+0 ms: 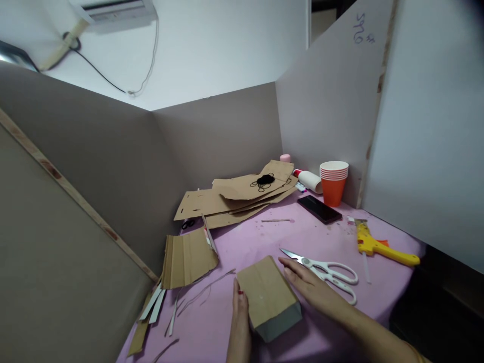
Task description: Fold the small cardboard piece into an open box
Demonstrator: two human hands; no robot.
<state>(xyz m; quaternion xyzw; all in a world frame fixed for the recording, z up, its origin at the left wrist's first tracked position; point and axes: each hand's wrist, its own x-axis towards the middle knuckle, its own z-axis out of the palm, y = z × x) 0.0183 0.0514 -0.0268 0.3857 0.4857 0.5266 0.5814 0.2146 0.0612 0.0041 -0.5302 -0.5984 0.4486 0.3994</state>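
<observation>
A small brown cardboard box (262,290) with a grey front face (280,321) is in front of me, low in the head view. My left hand (240,317) presses along its left side, thumb against the edge, other fingers partly hidden. On the right, my right hand (302,280) lies flat beside the box with its fingers stretched forward; its thumb is out of sight. White-handled scissors (323,269) rest partly behind my right hand, blades pointing left. Whether the box's underside touches the table cannot be seen.
A pink-covered table (234,247) stands between grey partitions. Cardboard sheets (242,196) with black cord (265,179) lie at the back. Bent cardboard (189,257) and scraps (156,305) are left. Right are a phone (319,209), orange paper cups (333,186) and a yellow glue gun (378,247).
</observation>
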